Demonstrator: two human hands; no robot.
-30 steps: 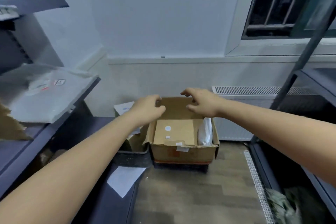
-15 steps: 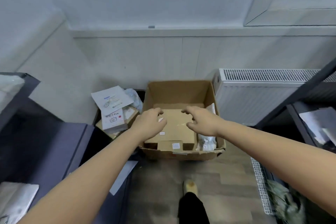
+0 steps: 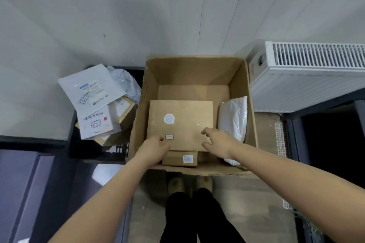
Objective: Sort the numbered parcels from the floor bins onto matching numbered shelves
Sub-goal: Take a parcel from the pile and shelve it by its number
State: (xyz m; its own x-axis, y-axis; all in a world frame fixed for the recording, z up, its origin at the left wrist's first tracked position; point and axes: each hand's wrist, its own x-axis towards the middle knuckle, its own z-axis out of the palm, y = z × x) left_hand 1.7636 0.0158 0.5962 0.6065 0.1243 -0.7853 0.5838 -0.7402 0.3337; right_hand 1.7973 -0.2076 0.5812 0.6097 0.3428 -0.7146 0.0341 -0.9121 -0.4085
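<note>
Both hands (image 3: 156, 149) spread, over flat parcel (image 3: 180, 124)

Flat brown parcel (image 3: 180, 124) in open carton (image 3: 194, 71)

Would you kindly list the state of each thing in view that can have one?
Cardboard bin: open-topped, holding parcels.
Flat brown parcel: lying flat, sealed.
Small brown box: partly under the flat parcel.
White plastic parcel: propped against the bin's right wall.
Black crate: piled with mailers.
Left hand: loosely curled, at the parcel's edge.
Right hand: open, above the parcel.
</note>
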